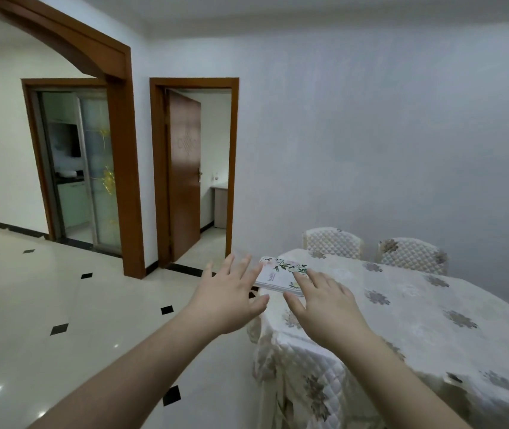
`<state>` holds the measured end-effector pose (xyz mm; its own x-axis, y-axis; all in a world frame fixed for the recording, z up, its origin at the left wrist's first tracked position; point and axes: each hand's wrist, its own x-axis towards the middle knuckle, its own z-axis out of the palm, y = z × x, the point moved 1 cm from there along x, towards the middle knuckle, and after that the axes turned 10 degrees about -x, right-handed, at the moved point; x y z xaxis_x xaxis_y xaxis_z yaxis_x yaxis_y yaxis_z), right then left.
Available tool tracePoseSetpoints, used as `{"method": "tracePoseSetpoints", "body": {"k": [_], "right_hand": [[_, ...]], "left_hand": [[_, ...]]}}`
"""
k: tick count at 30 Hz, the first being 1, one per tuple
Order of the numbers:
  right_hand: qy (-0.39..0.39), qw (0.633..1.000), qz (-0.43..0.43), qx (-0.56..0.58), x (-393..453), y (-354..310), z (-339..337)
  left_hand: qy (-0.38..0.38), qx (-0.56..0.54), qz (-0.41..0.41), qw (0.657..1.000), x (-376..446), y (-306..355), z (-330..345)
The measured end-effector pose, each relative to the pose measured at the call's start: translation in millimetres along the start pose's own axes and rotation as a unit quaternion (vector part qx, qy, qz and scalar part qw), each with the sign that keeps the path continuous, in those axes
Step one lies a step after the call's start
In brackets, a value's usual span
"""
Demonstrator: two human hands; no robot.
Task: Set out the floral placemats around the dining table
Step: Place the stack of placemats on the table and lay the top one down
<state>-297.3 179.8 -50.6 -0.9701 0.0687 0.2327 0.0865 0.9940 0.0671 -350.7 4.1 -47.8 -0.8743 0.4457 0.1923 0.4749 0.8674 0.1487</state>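
A stack of floral placemats (279, 275), white with green leaves and pale flowers, lies on the near left corner of the dining table (407, 308), which wears a quilted cream cloth with grey flowers. My left hand (231, 297) hovers with spread fingers just left of the stack, fingertips close to its edge. My right hand (324, 305) is spread too, its fingertips over the stack's near right corner. Neither hand holds anything.
Two chairs (333, 243) (414, 255) with quilted covers stand at the table's far side against the pale wall. Glossy tiled floor (61, 305) stretches to the left. A wooden door (185, 178) stands ajar and a glass sliding door (92, 171) lies further left.
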Motion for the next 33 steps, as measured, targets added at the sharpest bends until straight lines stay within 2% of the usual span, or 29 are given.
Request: {"method": "tracePoseSetpoints", "body": {"k": [9, 17, 22, 26, 33], "right_hand": [[-0.011, 1.000, 0.007, -0.011, 102, -27, 41], [-0.032, 0.999, 0.022, -0.004, 192, 14, 105], [-0.048, 0.998, 0.029, 0.015, 254, 46, 142], [-0.032, 0.998, 0.036, 0.034, 302, 56, 161], [-0.055, 0.996, 0.047, 0.060, 361, 60, 200]], "left_hand": [[0.026, 0.000, 0.010, 1.000, 79, -73, 19], [-0.001, 0.013, 0.028, 1.000, 189, -92, 76], [-0.030, 0.029, 0.012, 0.999, 255, -102, 110], [-0.019, 0.022, 0.005, 1.000, 302, -104, 119], [-0.044, 0.021, 0.012, 0.999, 366, -124, 155]]}}
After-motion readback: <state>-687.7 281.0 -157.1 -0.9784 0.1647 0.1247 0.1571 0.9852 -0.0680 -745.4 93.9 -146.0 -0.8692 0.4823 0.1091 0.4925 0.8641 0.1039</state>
